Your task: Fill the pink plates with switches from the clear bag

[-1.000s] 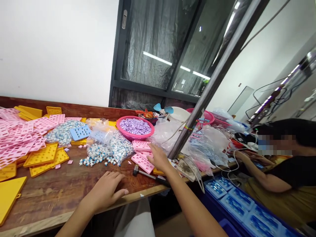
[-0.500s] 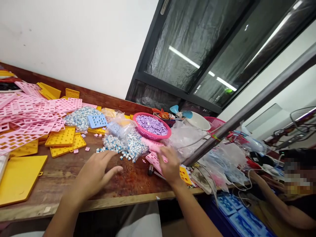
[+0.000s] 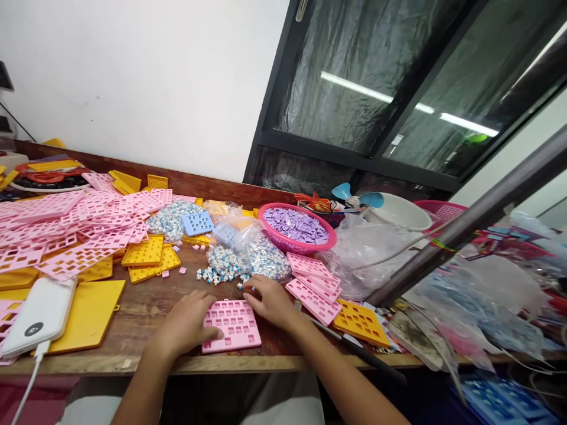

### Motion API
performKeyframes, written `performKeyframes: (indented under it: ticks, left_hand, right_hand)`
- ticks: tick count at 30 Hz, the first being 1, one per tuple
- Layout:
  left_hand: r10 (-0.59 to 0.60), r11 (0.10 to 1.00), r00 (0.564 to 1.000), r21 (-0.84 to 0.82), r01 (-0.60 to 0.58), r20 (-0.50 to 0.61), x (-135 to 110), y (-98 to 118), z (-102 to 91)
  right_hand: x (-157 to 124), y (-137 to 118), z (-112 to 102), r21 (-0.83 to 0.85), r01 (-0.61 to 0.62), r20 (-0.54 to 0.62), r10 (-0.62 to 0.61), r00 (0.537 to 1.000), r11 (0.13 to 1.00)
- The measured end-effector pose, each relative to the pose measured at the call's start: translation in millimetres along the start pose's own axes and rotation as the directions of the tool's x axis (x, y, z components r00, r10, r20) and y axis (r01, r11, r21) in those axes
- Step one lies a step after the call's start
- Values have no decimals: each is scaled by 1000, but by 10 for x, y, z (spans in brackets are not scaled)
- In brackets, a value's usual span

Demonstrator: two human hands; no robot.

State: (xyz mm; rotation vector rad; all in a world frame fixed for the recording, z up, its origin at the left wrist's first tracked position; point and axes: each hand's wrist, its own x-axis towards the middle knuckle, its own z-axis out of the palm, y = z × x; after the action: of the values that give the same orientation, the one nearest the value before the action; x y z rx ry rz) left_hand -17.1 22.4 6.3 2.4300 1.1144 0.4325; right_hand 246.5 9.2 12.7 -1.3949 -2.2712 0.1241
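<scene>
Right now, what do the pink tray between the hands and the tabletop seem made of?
Pink tray: probably moulded plastic, satin, given its even color and crisp recesses. Tabletop: wood or wood-look board, patchily glossy, given its brown streaks.

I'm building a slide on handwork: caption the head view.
Left hand on a pink tray, right hand at its corner, purple pieces in a basket behind.

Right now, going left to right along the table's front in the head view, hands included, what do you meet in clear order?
White device with a cable → left hand → pink board → right hand → stacked pink boards → orange board.
</scene>
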Motion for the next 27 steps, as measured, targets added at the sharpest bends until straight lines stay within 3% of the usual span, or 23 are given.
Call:
performKeyframes:
  ticks: [2,4,8,12,14,19,23,27]
  left_hand:
    - [-32,999,999,27,32,-2,39,24,16]
    - [-52,998,999,33,52,-9,59,16,21]
    - [-58,998,998,15,58,-12,19,-101,-12]
    - [-123,986,983,92,137,-137,-11,-233,-117]
    - [-118,977,981,160,143,-155,57,-268,-183]
    - [-21,963,999,270,28,-31,520,-298,-293]
    - [42,957,999,288,-45,17,850,-332,-250]
    - [58,951,998,303,-67,39,914,-363,-175]
  right_hand:
    - [192,223,-20,-49,-35,133,41,990,998]
    - [323,368,24,-56,-24,177,33,984,998]
    - [381,452,153,-13,-12,137,14,990,1000]
    - [303,446,155,191,-36,21,32,999,981]
    - [271,415,139,330,-57,-3,61,998,942]
    - [277,224,144,582,-78,46,64,997,810]
    - [294,148,195,684,-111,111,47,993,721]
    - [272,201,283,787,-230,217,92,972,573]
